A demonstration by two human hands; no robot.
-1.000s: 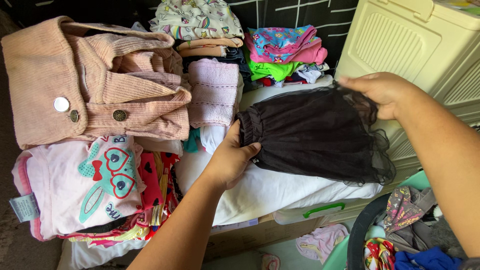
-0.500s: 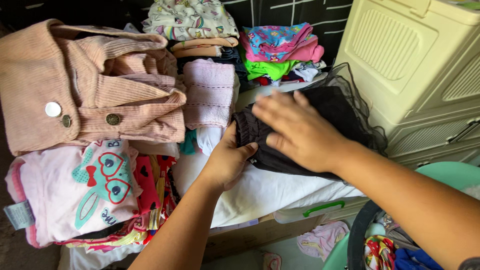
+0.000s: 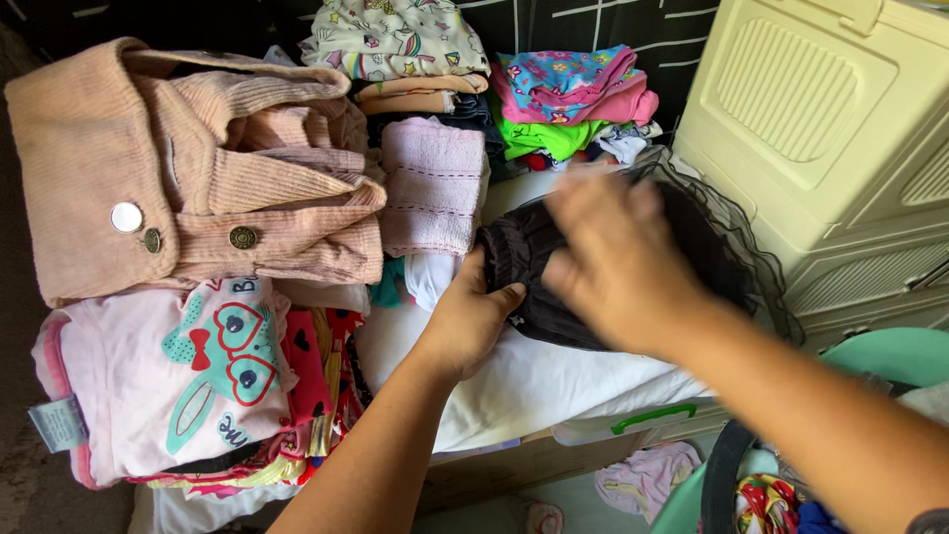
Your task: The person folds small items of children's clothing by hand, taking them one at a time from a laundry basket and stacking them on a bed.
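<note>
I see my left hand (image 3: pixel 473 318) pinching the black skirt (image 3: pixel 539 259) on a white sheet (image 3: pixel 514 386); my right hand (image 3: pixel 618 259) lies flat, fingers open. A cream cabinet (image 3: pixel 820 109) stands at two o'clock.

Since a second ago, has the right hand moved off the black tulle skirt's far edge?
Yes. The right hand has moved left, away from the cream plastic cabinet, and now lies flat on the black tulle skirt.

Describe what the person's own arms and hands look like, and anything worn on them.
Both forearms are bare to the frame's edge: no sleeves, gloves, watch or bracelets show. The left hand is bare, with no ring visible. The right hand is motion-blurred, so rings or nails cannot be made out.
</note>
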